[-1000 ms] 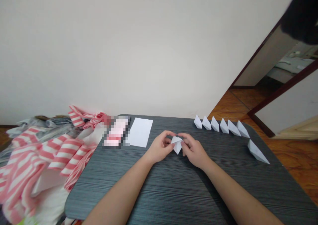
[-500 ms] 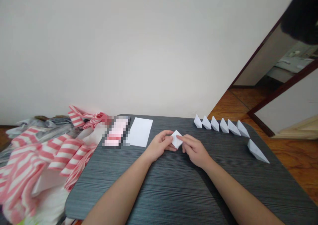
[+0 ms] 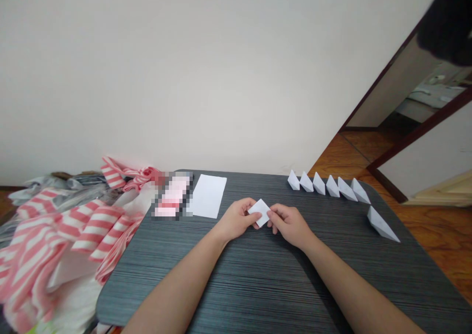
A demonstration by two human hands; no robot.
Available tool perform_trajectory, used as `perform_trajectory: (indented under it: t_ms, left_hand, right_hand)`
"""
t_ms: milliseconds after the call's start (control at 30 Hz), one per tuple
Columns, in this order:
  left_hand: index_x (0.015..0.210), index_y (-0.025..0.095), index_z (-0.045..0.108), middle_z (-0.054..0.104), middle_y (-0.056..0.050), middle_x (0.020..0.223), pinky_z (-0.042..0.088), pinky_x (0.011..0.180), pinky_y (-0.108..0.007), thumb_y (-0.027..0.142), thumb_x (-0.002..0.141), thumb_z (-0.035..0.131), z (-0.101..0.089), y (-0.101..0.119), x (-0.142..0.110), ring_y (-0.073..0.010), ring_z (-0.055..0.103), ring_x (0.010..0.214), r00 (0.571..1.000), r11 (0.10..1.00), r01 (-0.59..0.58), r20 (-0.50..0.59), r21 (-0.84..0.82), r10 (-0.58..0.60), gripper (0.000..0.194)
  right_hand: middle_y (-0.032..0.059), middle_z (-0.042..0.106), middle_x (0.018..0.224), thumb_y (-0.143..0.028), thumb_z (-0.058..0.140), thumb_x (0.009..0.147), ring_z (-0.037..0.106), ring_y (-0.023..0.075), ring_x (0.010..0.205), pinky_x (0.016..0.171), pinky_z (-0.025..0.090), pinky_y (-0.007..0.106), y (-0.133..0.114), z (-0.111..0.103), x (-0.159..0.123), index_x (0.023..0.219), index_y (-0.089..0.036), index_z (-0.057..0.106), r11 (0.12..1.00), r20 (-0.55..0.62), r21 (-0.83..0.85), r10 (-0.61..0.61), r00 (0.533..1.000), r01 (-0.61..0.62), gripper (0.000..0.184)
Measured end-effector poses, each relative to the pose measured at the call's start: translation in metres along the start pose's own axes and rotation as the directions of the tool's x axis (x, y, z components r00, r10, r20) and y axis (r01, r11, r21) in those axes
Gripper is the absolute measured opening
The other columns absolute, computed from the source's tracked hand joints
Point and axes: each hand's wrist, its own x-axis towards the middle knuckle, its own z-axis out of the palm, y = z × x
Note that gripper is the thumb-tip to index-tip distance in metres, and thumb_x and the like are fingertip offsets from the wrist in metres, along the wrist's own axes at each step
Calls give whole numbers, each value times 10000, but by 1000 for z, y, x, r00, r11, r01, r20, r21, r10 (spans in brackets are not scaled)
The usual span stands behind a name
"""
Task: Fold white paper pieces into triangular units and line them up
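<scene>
A small folded white paper piece [image 3: 260,211], diamond-shaped, is held between both hands just above the dark striped table [image 3: 258,275]. My left hand [image 3: 238,221] pinches its left side with curled fingers. My right hand [image 3: 289,223] pinches its right corner, fingers closed. A flat white sheet of paper [image 3: 209,196] lies on the table to the left of my hands. Several finished folded paper shapes [image 3: 326,185] stand in a row along the far right edge, and one larger folded shape [image 3: 381,225] lies apart near the right edge.
A heap of red-and-white striped cloth [image 3: 59,235] lies left of the table. A blurred pink item [image 3: 172,196] sits beside the white sheet. A white wall stands behind; a wooden floor and doorway [image 3: 405,137] are on the right.
The paper piece has been turned and flattened from a pointed, hanging shape into a diamond held between both hands. Both hands stayed in nearly the same place.
</scene>
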Motion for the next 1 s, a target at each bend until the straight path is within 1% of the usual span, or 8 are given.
perform_trajectory:
  t_ms: [100, 200, 333, 433, 567, 767, 900, 1000]
  left_hand:
    - [892, 120, 545, 636, -53, 770, 489, 583, -243, 283, 774, 588, 1, 1, 0, -119, 603, 607, 1000, 1000, -3, -1, 12, 3, 206]
    - [932, 117, 551, 640, -63, 764, 501, 591, -263, 308, 776, 584, 2, 3, -1, -131, 609, 618, 1000, 999, 25, 6, 31, -25, 249]
    - [871, 102, 571, 640, -68, 707, 504, 584, -268, 340, 796, 551, 2, 5, -2, -129, 601, 588, 996, 996, 65, 55, 56, -68, 250]
    - [837, 104, 575, 641, -62, 698, 496, 569, -253, 327, 801, 541, 3, 6, -3, -115, 587, 561, 996, 996, 57, 65, 70, -62, 229]
    - [798, 110, 575, 635, -47, 665, 482, 549, -239, 329, 795, 542, 4, 7, -5, -121, 591, 564, 994, 989, 61, 85, 135, -73, 221]
    - [812, 116, 588, 637, -38, 665, 464, 547, -226, 329, 806, 515, 6, 12, -7, -126, 599, 587, 990, 978, 44, 121, 202, -69, 225]
    - [780, 119, 581, 633, -32, 639, 448, 545, -215, 338, 797, 519, 6, 11, -8, -125, 596, 583, 990, 965, 50, 115, 258, -83, 229]
    - [766, 123, 582, 633, -31, 631, 432, 535, -210, 343, 794, 517, 6, 9, -8, -124, 592, 574, 991, 952, 37, 110, 303, -73, 230]
  right_hand:
    - [-21, 592, 484, -318, 436, 891, 546, 101, 422, 510, 425, 215, -3, 0, 0, 660, -177, 569, 999, -1, -34, 19, 1000, -19, 302]
    - [-15, 617, 515, -322, 433, 894, 563, 104, 439, 514, 429, 214, -3, 0, 0, 695, -177, 569, 1000, -29, 3, 31, 999, -31, 281]
    - [-12, 615, 523, -324, 433, 894, 563, 105, 439, 506, 430, 214, -1, 0, 0, 686, -176, 555, 999, -19, 33, 29, 999, -28, 283]
    - [-16, 595, 532, -322, 445, 888, 554, 107, 451, 491, 420, 214, 0, 1, 0, 679, -179, 542, 999, -19, 32, 7, 1000, -6, 271]
    - [-10, 598, 590, -314, 450, 888, 554, 116, 495, 505, 419, 223, -2, 1, 1, 743, -183, 561, 999, -20, 26, -23, 1000, 23, 225]
    - [-7, 590, 580, -295, 434, 898, 560, 124, 530, 550, 420, 237, -4, 0, 0, 694, -179, 564, 997, -17, 16, -73, 997, 74, 268]
    - [5, 601, 668, -276, 472, 873, 555, 133, 597, 564, 410, 235, -6, 0, 2, 767, -179, 588, 996, -54, 0, -92, 994, 92, 184]
    - [7, 586, 685, -264, 477, 866, 542, 137, 628, 587, 406, 238, -8, 0, 2, 754, -180, 596, 995, -66, -31, -101, 993, 99, 184]
